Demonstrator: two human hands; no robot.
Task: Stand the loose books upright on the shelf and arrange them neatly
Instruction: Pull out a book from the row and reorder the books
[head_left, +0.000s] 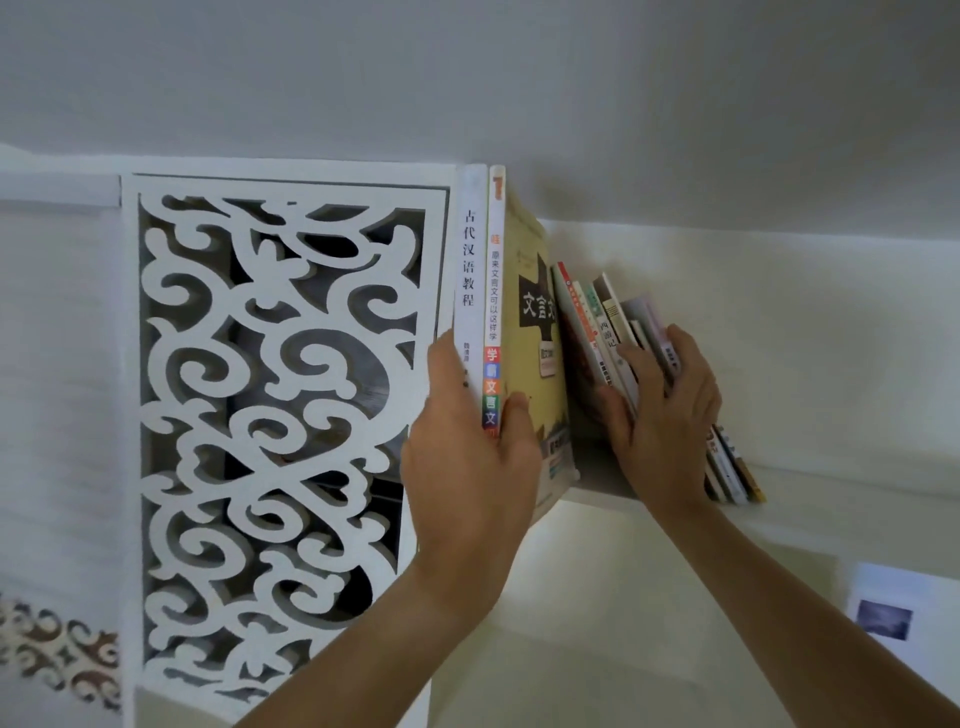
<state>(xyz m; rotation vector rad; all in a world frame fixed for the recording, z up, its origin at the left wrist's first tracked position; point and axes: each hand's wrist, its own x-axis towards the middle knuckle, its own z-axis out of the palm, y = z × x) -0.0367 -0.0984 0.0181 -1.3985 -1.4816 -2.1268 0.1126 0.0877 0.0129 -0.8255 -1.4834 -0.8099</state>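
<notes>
Two tall books stand upright at the shelf's left end: a white-spined book (469, 260) and a yellow-covered book (530, 291) with a coloured spine. My left hand (467, 457) grips both from below, thumb on the yellow cover and fingers round the white spine. To their right, a row of several thinner books (597, 322) leans to the left. My right hand (665, 405) holds this leaning row, fingers curled over the spines and thumb at its left side. The white shelf board (602, 480) shows between my hands.
A white carved fretwork panel (270, 395) stands against the left side of the tall books. Pale wall lies behind and above the shelf. A small photo (883, 621) hangs on the wall at the lower right, below the shelf.
</notes>
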